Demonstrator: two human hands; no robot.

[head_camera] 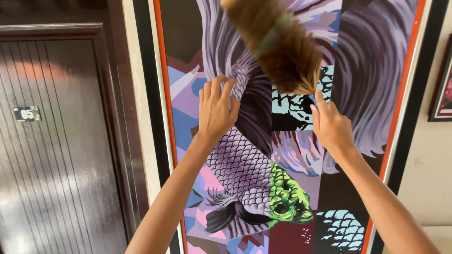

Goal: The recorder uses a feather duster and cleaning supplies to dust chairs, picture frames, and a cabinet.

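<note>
The big framed fish painting (282, 155) filled the view, hung on the wall with its orange inner border and black outer frame running top to bottom, and the dark wooden door (56, 141) stood just left of it. Your feather duster (275, 44) was the thing in play: brown, fluffy, motion-blurred, its long axis slanting from the top centre down to the right, lying over the upper middle of the canvas. It sat up and slightly left of your right hand (332, 124), which was closed around the handle end; only a bit of blue showed at the fingertips, so the handle itself was mostly hidden. Your left hand (215, 110) was open, fingers spread, flat against the canvas over the purple scales, holding nothing. It was well left of the duster head, right hand clearly nearer. A small framed picture (442, 84) hung at the far right edge
</note>
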